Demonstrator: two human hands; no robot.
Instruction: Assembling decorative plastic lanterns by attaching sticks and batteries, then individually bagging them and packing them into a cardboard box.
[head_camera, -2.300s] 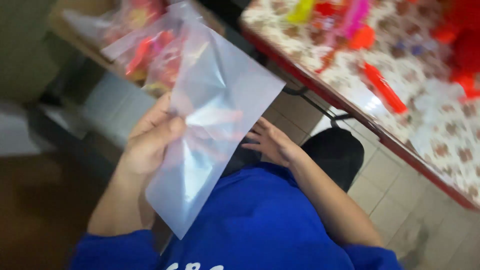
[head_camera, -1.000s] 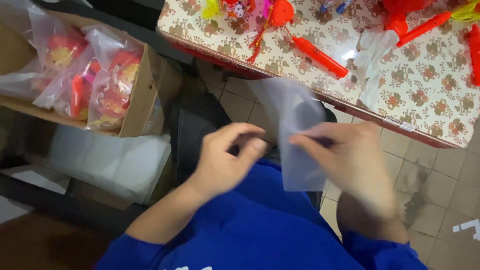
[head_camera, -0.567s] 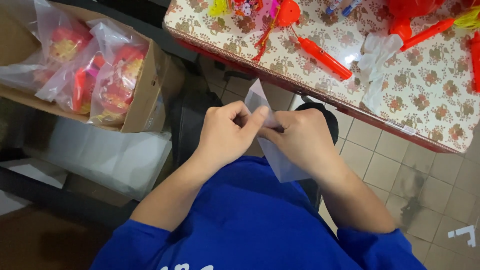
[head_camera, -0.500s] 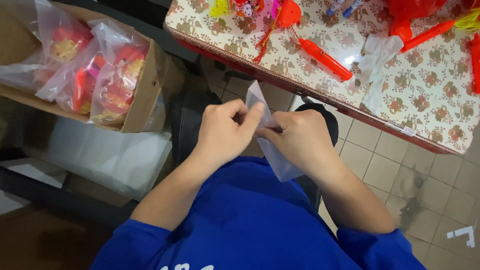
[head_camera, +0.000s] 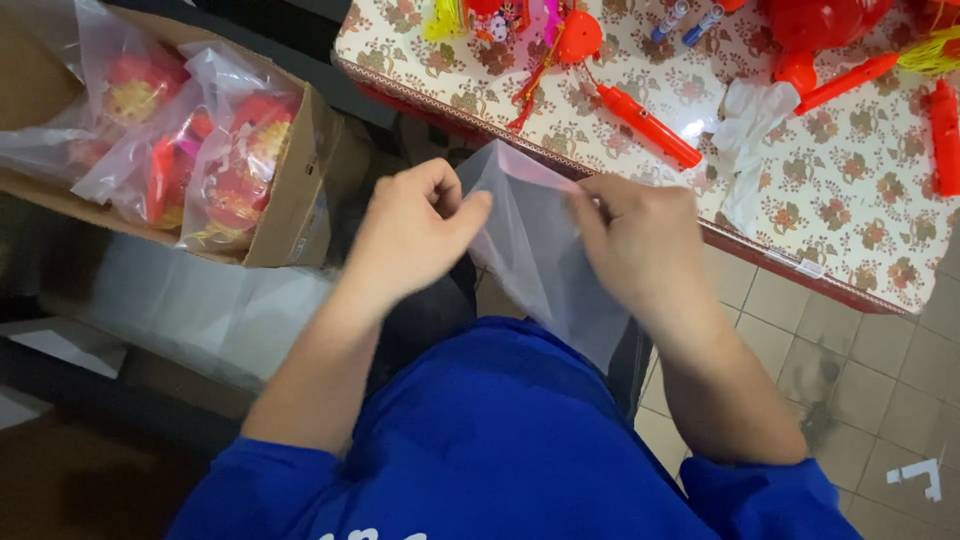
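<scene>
I hold a clear plastic bag (head_camera: 545, 255) in front of my chest, above my blue shirt. My left hand (head_camera: 410, 235) pinches the bag's upper left edge between thumb and fingers. My right hand (head_camera: 640, 250) grips the upper right edge. The two hands are apart, so the top of the bag is spread between them and the rest hangs down toward my lap. The bag looks empty.
A table with a floral cloth (head_camera: 830, 190) stands ahead, carrying red plastic toys, a long red stick (head_camera: 648, 125) and another crumpled clear bag (head_camera: 745, 120). A cardboard box (head_camera: 290, 200) at left holds several filled bags of red toys (head_camera: 235, 170). Tiled floor lies at right.
The hands were pressed together on the bag's top edge half a second ago. They have since drawn apart, spreading the bag's top, and the bag is raised a little toward the table.
</scene>
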